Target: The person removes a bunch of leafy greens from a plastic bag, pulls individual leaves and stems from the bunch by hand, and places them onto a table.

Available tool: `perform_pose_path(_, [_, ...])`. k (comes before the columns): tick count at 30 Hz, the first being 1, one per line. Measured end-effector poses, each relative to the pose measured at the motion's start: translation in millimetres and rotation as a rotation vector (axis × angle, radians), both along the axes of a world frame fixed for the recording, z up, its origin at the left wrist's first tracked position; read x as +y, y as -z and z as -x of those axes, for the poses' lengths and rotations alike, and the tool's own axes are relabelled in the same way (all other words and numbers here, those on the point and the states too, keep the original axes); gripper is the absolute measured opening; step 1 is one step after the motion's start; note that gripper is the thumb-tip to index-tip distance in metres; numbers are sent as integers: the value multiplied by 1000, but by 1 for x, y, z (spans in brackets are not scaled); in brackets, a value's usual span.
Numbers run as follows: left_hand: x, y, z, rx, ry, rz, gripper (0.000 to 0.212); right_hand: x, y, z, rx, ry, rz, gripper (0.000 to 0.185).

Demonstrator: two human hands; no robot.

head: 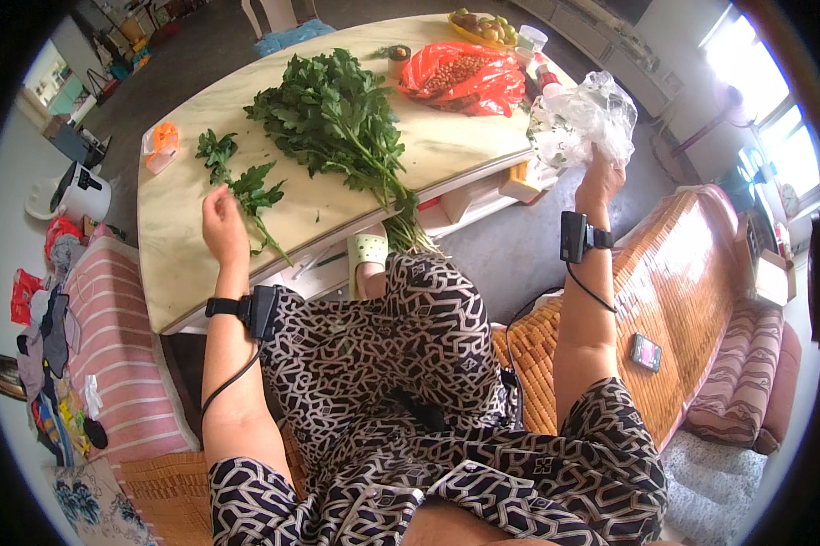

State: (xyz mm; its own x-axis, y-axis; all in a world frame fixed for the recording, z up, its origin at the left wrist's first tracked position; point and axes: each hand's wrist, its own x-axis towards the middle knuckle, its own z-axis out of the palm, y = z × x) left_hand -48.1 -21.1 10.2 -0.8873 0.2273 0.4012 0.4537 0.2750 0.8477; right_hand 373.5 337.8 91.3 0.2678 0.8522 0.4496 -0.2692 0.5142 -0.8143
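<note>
My right hand point(600, 183) grips a crumpled clear plastic bag point(591, 126) with printed green marks, past the table's right front edge. On the left, my left hand point(221, 228) is over the table with its fingers loosely curled. Right beside it lies a leafy green sprig point(256, 194), and a smaller sprig point(217, 153) is just beyond the fingertips; whether the fingers touch either cannot be made out. A large bunch of leafy greens point(331, 116) spreads across the middle of the table, its rooted stem ends point(410, 235) hanging over the front edge.
The marble-patterned table point(178, 252) also bears a red plastic bag of peanuts point(461, 75), a yellow fruit basket point(485, 29) and an orange-and-white packet point(161, 147). An open shelf point(464, 205) runs below the tabletop. A phone point(646, 353) lies on the bamboo-matted seat point(656, 286) to my right.
</note>
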Motion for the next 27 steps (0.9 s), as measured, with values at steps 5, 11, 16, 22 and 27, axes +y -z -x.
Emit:
perform_pose_path(5, [-20,26,7,-21,-95,-146,22,35,11,8,-85,40,-29,30])
perform_pose_path(11, [-13,21,-7,-117,-60,-303,19,56,5,27,-303,182,-108,27])
perform_pose_path(16, [-17,20,-5,-138,-39,-277,19,59,15,61,-688,431,-125,24])
perform_pose_path(22, [-12,14,-11,-137,-42,-220,20,27,60,97,-1006,262,-299,42])
perform_pose_path(27, [-8,18,-10,-128,-36,-252,20,20,85,110,-1395,36,-299,53])
